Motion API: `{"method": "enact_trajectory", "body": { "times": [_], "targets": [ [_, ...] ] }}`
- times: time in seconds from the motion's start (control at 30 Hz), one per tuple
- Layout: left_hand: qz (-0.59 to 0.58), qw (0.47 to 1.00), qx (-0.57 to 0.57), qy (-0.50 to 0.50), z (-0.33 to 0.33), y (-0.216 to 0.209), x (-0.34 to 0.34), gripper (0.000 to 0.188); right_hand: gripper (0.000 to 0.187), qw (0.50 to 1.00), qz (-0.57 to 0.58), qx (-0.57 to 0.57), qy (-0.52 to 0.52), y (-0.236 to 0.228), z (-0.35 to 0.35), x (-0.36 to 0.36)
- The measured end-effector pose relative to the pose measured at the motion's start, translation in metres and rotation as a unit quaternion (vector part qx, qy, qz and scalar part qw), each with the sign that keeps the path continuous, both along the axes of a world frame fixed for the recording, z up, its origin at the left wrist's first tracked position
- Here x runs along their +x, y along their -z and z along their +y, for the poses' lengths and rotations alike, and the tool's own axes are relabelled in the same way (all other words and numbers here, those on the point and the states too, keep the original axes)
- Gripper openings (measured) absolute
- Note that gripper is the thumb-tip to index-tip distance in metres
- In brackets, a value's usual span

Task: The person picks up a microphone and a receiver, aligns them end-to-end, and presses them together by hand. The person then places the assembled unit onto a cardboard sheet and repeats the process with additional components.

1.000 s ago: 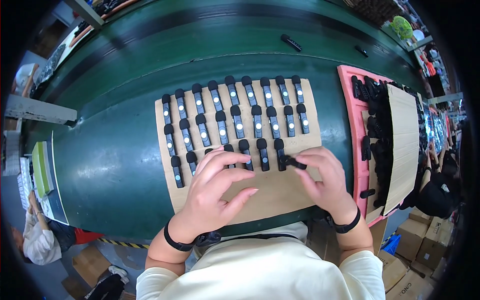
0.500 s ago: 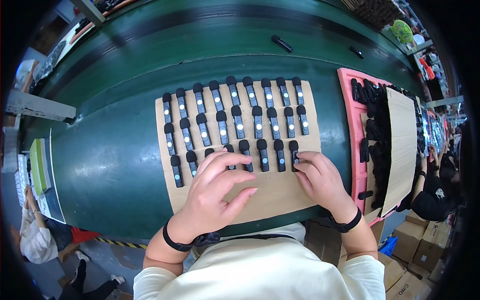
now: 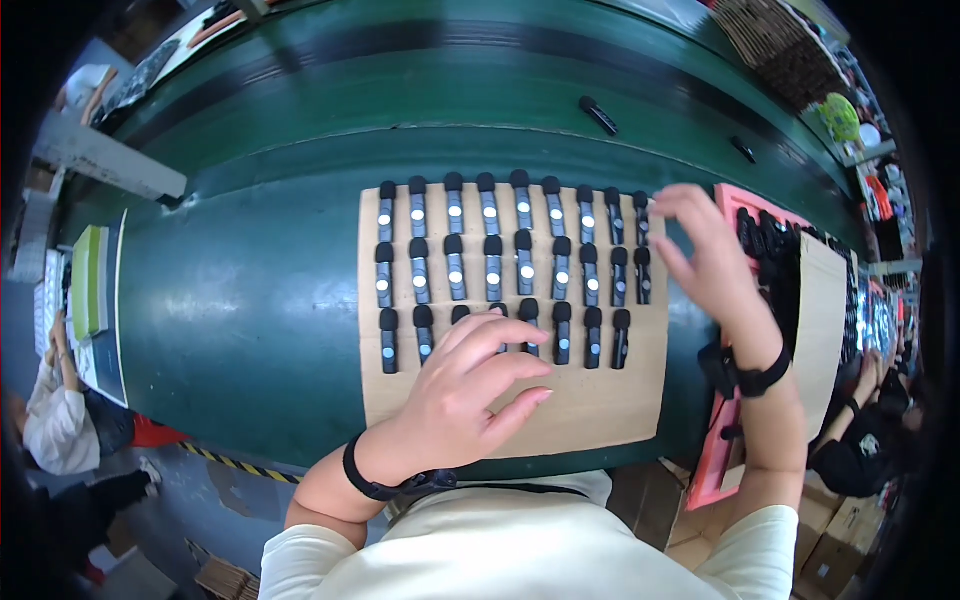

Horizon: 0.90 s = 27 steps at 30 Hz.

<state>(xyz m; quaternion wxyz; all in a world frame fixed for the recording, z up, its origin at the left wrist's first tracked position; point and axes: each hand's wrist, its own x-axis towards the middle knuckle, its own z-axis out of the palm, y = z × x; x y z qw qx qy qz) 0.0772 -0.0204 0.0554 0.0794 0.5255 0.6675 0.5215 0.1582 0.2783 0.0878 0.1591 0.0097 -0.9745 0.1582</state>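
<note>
Small black microphones with foam tops and round light spots lie in three rows on a brown cardboard sheet (image 3: 520, 420). Over the front row hovers my left hand (image 3: 460, 390), fingers curved and apart, with nothing in it; it hides part of some microphones there. My right hand (image 3: 705, 255) is raised at the sheet's far right corner, thumb and fingers apart. Its fingertips are close to the end microphone (image 3: 643, 215) of the back row; whether they touch it I cannot tell. The last microphone (image 3: 621, 340) of the front row lies below it.
A pink tray (image 3: 715, 450) with black microphones and a cardboard piece (image 3: 820, 330) stands on the right. Two loose microphones lie farther back, one here (image 3: 598, 115). A green-and-white stack (image 3: 90, 280) sits at the left end. Other people work at both sides.
My right hand has left the last front-row microphone and moved up and right to the back row's end. My left hand keeps its pose over the front row. The whole view has shifted.
</note>
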Motion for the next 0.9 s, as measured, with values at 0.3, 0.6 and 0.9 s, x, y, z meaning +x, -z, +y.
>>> {"method": "enact_trajectory", "body": {
  "times": [0.3, 0.6, 0.9],
  "targets": [
    [-0.008, 0.998, 0.058, -0.027, 0.002, 0.017, 0.002, 0.016, 0.035, 0.992, -0.056, 0.105, 0.028, 0.032, 0.06, -0.139],
    [-0.04, 0.994, 0.093, -0.034, 0.001, 0.023, 0.01, 0.014, 0.015, 0.988, -0.148, 0.009, 0.031, 0.037, 0.089, -0.154],
    [-0.165, 0.97, 0.142, -0.111, -0.001, 0.002, 0.012, 0.02, 0.022, 0.862, -0.061, -0.502, 0.029, -0.002, -0.017, -0.01]
  ]
}}
